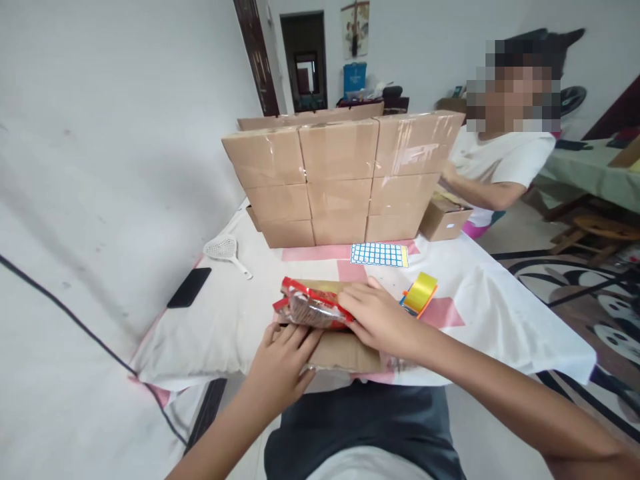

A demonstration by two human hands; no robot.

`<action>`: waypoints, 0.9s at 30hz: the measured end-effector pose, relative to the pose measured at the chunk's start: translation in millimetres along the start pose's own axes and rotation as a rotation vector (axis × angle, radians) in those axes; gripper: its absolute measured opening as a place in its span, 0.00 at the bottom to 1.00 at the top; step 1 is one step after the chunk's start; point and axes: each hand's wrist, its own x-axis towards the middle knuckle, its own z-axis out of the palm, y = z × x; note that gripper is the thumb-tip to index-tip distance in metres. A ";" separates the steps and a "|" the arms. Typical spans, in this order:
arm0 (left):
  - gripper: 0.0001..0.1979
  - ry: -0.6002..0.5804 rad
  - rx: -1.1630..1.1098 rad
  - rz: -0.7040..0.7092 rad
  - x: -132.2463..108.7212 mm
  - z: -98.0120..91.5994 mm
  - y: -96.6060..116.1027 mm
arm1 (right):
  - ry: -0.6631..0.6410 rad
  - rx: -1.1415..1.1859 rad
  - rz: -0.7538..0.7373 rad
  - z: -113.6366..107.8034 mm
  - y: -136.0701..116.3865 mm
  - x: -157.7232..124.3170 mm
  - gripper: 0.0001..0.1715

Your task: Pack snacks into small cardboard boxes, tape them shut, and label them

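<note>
A small cardboard box (345, 352) lies open at the near edge of the table, one flap folded toward me. Red, partly clear plastic packets (313, 305) stick out of it, tilted; their contents are too blurred to name. My right hand (375, 313) is closed over the right end of the upper packet. At the box's left side, my left hand (283, 353) has its fingers against the inside, below the packets, and its thumb outside by the flap. A tape dispenser with yellow tape (421, 292) lies just beyond my right hand.
Taped cardboard boxes (340, 180) form a stacked wall across the table. In front lies a blue-and-white label sheet (379, 255). A white slotted scoop (227, 252) and a black phone (189, 288) are at left. A person (505, 160) stands behind another open box (445, 217) at right.
</note>
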 end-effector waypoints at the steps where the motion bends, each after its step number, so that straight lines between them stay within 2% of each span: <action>1: 0.29 0.025 0.016 -0.008 -2.6 0.9 1.0 | -0.028 -0.016 0.025 2.3 1.8 1.1 0.05; 6: 0.27 0.095 0.116 -0.050 -9.0 2.3 2.2 | -0.085 -0.070 0.092 -2.5 6.5 1.9 0.08; 12: 0.32 0.015 0.192 -0.190 -7.2 1.4 -10.8 | -0.186 -0.045 0.127 -14.1 5.8 -0.7 0.16; 15: 0.31 -0.005 0.190 -0.199 -5.2 3.2 -14.8 | -0.273 -0.082 0.127 -4.4 0.2 4.1 0.19; 19: 0.31 0.002 0.174 -0.204 -1.9 5.8 -15.1 | -0.440 -0.216 0.205 14.5 -9.2 16.3 0.23; 21: 0.31 0.011 0.168 -0.207 -1.2 6.7 -15.1 | -0.495 -0.213 0.173 18.8 -8.1 19.7 0.27; 23: 0.31 0.026 0.166 -0.211 -1.4 7.2 -16.0 | -0.474 -0.202 0.108 18.8 -1.7 19.3 0.30; 27: 0.31 0.043 0.114 -0.200 -1.7 6.2 -23.6 | -0.272 -0.224 0.031 11.2 18.0 9.9 0.31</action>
